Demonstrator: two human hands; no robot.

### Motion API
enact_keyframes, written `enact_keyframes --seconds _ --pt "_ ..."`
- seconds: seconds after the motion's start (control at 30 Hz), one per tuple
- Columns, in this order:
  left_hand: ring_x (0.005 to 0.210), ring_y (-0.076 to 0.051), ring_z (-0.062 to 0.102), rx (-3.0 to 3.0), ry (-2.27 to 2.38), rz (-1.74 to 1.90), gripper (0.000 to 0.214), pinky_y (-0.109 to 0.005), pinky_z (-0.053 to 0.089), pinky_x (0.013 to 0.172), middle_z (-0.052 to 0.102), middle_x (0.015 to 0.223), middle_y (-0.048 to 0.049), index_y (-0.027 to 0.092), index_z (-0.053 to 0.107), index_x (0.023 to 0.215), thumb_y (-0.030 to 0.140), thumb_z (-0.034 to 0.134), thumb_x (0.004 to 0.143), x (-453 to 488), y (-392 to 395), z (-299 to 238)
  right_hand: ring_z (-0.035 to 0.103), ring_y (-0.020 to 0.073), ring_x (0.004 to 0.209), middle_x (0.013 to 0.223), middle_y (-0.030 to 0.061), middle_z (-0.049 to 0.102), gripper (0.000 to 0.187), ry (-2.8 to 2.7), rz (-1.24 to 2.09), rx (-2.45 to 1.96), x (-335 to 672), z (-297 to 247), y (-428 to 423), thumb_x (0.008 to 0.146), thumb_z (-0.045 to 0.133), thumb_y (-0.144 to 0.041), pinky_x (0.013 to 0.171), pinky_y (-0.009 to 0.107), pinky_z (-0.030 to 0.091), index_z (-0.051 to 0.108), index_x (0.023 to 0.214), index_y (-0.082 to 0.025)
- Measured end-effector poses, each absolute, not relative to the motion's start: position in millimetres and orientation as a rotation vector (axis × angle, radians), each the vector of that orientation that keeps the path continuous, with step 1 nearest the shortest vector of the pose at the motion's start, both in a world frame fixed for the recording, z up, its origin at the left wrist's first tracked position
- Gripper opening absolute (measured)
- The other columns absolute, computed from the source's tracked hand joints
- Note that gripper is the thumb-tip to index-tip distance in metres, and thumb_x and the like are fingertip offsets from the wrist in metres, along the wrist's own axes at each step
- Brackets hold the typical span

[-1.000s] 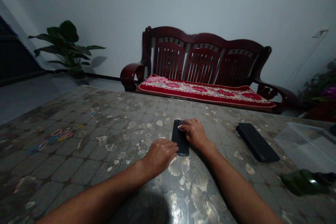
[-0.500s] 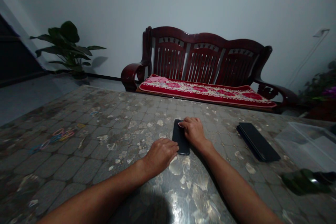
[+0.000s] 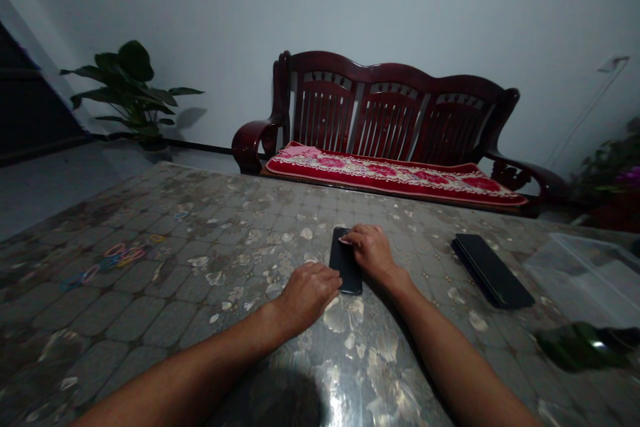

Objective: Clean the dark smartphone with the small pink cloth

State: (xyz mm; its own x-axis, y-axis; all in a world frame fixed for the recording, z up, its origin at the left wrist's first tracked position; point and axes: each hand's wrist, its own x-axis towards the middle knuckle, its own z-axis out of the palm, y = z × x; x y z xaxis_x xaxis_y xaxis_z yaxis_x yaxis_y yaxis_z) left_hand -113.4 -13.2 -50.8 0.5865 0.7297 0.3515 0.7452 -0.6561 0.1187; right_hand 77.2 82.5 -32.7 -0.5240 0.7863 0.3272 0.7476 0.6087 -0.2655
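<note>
A black smartphone [image 3: 346, 275] lies flat on the patterned tabletop, its long side pointing away from me. My left hand [image 3: 311, 290] is at its lower left edge, fingers together and the tips touching the phone. My right hand [image 3: 373, 248] is bent over the upper right part of the screen, with fingers closed and pressed down. A small whitish bit shows under its fingertips at the top of the phone; most of it is hidden, so its kind is unclear.
To the right lie a dark flat case [image 3: 493, 271], a clear plastic box [image 3: 593, 273] and a green bottle [image 3: 575, 347] with a black top. Several coloured rubber bands [image 3: 123, 255] are scattered at left. Beyond the table [image 3: 240, 213] stands a wooden bench [image 3: 385, 107].
The view has shifted very slightly. My right hand has moved a tiny bit to the right over the screen, while the left keeps its place at the phone's edge.
</note>
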Motion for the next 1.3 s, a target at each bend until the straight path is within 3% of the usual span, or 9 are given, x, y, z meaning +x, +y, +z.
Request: enact_keyframes --seconds 0.4,0.77,0.9,1.03,1.3 --pt "0.092 -0.021 0.071 -2.76 -1.3 -0.573 0.012 -0.033 0.054 0.085 0.077 0.102 -0.0049 0.02 0.073 0.101 0.022 0.065 0.092 -113 -13 -51 0.06 0.0188 0.089 0.087 0.0038 0.069 0.037 -2.625 0.17 -0.946 81 -26 72 0.082 0.054 -0.001 0.082 0.032 0.035 0.079 0.097 -0.024" --pt "0.094 -0.022 0.071 -2.753 -1.306 -0.553 0.012 -0.033 0.054 0.086 0.076 0.106 -0.0056 0.02 0.074 0.1 0.021 0.066 0.091 -113 -14 -48 0.062 0.0199 0.094 0.096 0.0053 0.072 0.036 -2.527 0.094 -1.242 87 -27 77 0.088 0.054 -0.005 0.084 0.031 0.036 0.079 0.104 -0.025" --pt "0.094 -0.022 0.071 -2.756 -1.315 -0.545 0.011 -0.034 0.054 0.086 0.076 0.106 -0.006 0.02 0.074 0.1 0.021 0.067 0.091 -112 -14 -49 0.065 0.0196 0.092 0.093 0.0043 0.074 0.036 -2.619 0.211 -1.266 88 -14 74 0.083 0.055 -0.006 0.083 0.028 0.039 0.08 0.101 -0.026" --pt "0.094 -0.023 0.071 -2.756 -1.313 -0.538 0.012 -0.034 0.054 0.085 0.077 0.106 -0.0055 0.02 0.074 0.1 0.021 0.068 0.09 -112 -13 -49 0.067 0.0182 0.094 0.103 0.0015 0.077 0.041 -2.641 0.39 -1.286 93 -5 76 0.079 0.055 -0.004 0.082 0.024 0.043 0.08 0.102 -0.027" --pt "0.095 -0.023 0.071 -2.756 -1.315 -0.541 0.013 -0.035 0.055 0.086 0.076 0.108 -0.0061 0.02 0.074 0.102 0.019 0.068 0.09 -112 -14 -46 0.066 0.019 0.097 0.104 0.0054 0.075 0.037 -2.449 0.196 -1.42 91 -14 85 0.092 0.049 -0.009 0.085 0.026 0.041 0.079 0.107 -0.025"
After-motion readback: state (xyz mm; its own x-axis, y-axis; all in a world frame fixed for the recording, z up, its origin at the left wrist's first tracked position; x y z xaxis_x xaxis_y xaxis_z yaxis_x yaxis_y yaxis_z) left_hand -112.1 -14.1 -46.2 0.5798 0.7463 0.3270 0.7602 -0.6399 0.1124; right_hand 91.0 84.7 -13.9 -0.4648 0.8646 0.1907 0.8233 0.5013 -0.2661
